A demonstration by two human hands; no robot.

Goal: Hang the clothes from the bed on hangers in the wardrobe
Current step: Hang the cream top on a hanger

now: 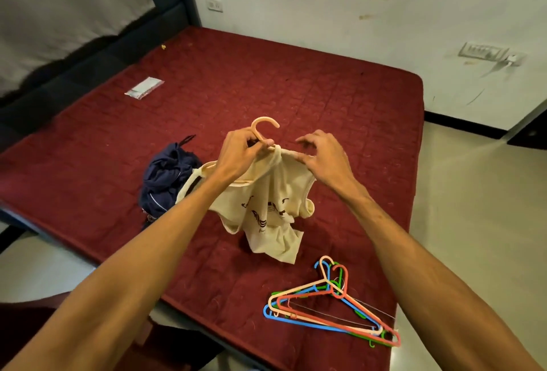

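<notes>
A cream sleeveless top [268, 202] with a dark print hangs above the red bed [266, 80] on a peach plastic hanger [260, 125]. My left hand [242, 151] grips the hanger's neck just under the hook. My right hand [321, 154] pinches the top's shoulder strap where it lies over the hanger's right arm, other fingers spread. The left strap droops loose below my left forearm. A crumpled navy garment [165, 181] lies on the bed to the left of the top.
A pile of several coloured hangers [328, 302] lies near the bed's front right corner. A small clear packet [144, 88] rests far left on the mattress. Tiled floor [473, 222] runs along the bed's right side; a dark headboard [88, 68] stands on the left.
</notes>
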